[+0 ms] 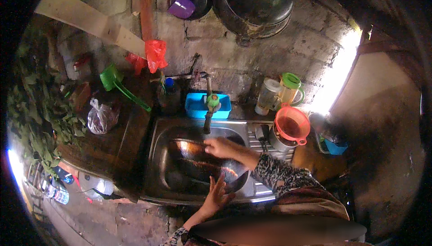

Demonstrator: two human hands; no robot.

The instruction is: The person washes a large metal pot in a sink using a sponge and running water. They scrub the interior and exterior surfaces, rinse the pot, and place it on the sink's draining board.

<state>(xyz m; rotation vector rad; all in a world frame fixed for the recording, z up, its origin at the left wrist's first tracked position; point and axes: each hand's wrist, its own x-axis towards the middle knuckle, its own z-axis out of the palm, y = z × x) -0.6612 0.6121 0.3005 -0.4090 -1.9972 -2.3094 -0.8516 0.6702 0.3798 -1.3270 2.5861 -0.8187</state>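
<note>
A stainless steel sink [163, 175] lies before me with a large, dark, shiny rounded vessel [202, 163] tilted in its basin; its exact kind is unclear. Above the vessel, under the faucet [208, 121], my right hand [221, 147] has curled fingers; whether something small is in them is hidden by blur. My left hand [217, 195] is at the vessel's near edge, fingers spread and touching or close to it. The faucet has a green top and points down into the basin.
A light-blue plastic basin [192, 113] stands behind the faucet. Right of the sink are a red strainer [305, 124] on a metal pot [281, 144] and two pitchers [268, 97]. A green dipper [111, 79], a tied plastic bag [101, 119] and leafy greens [40, 121] lie left.
</note>
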